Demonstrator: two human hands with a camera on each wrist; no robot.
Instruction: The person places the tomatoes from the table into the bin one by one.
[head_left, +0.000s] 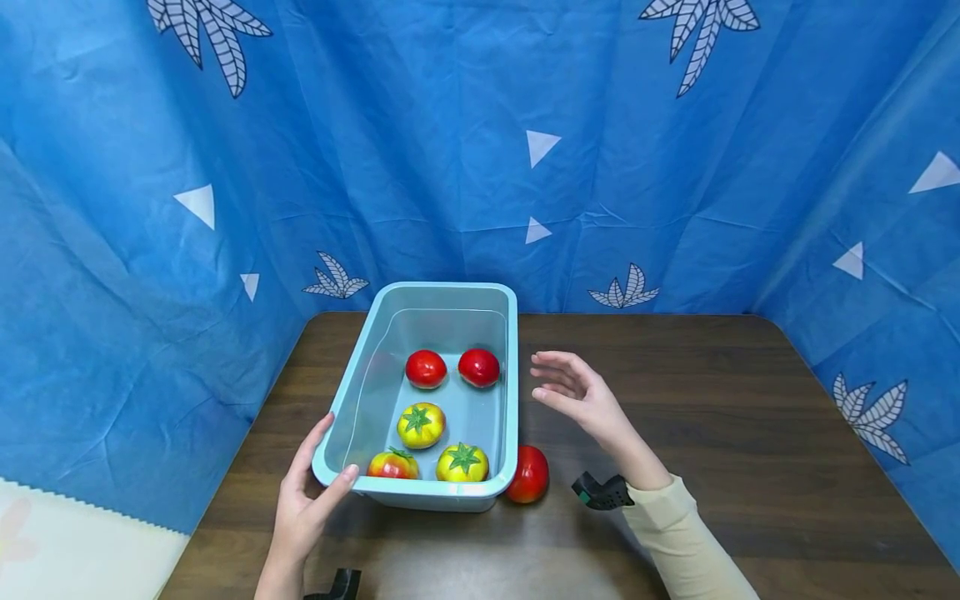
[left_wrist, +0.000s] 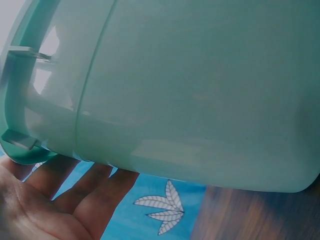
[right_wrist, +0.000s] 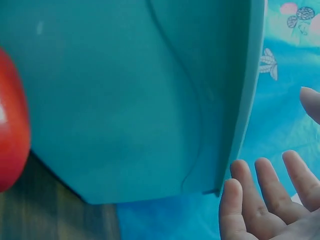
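Note:
A light-blue plastic bin (head_left: 512, 417) holds several toy fruits. Two red round ones (head_left: 426, 369) lie toward the back; the yellow tomatoes with green leaf tops (head_left: 422, 425) are nearer the front, one of them reddish (head_left: 393, 464). My left hand (head_left: 303, 496) grips the bin's front left corner, thumb over the rim and fingers along the outer left side. Another red round fruit (head_left: 528, 474) sits on the table against the bin's right side. To the right of the bin's rim, my right hand (head_left: 577, 390) hovers with fingers loosely bent, holding nothing.
The brown wooden table (head_left: 750, 433) extends to the right of the bin. Blue patterned cloth (head_left: 480, 150) hangs behind and along both sides. A pale cloth (head_left: 82, 542) shows at the lower left.

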